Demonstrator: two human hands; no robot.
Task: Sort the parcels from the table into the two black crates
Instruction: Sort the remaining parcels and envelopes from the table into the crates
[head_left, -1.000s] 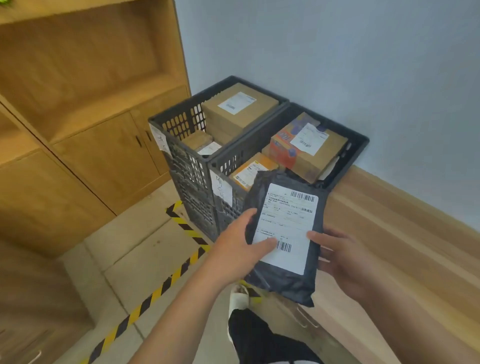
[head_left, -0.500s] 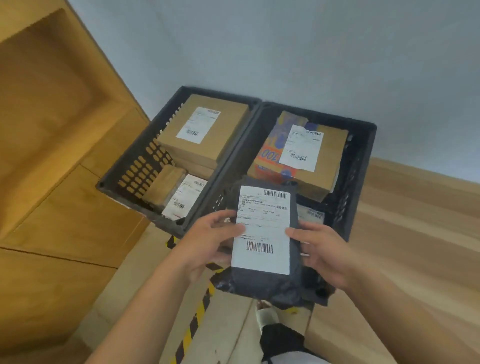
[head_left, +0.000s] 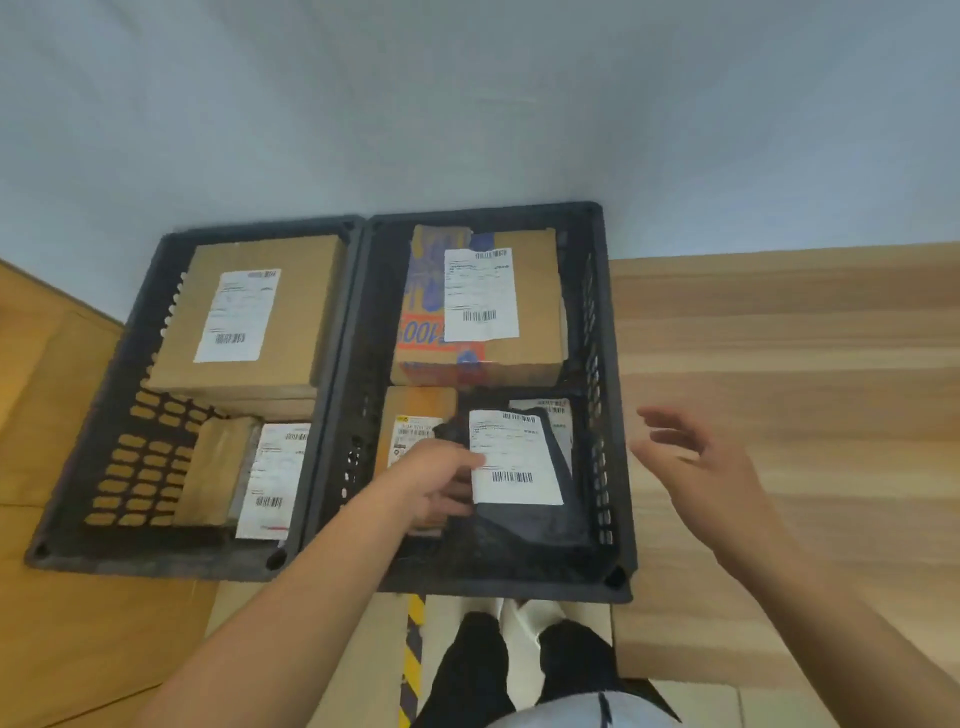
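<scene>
Holding black parcel (head_left: 514, 475) inside right crate (head_left: 600, 332)

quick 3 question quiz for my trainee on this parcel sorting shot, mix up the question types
1. True or false: the right hand grips the white-labelled black plastic mailer bag.
2. That bag is inside: A) the left black plastic crate B) the right black plastic crate C) neither.
3. Which hand holds the bag?

Key:
1. False. The right hand is open, beside the crate and apart from the bag.
2. B.
3. The left hand, with its thumb on the label.
</scene>
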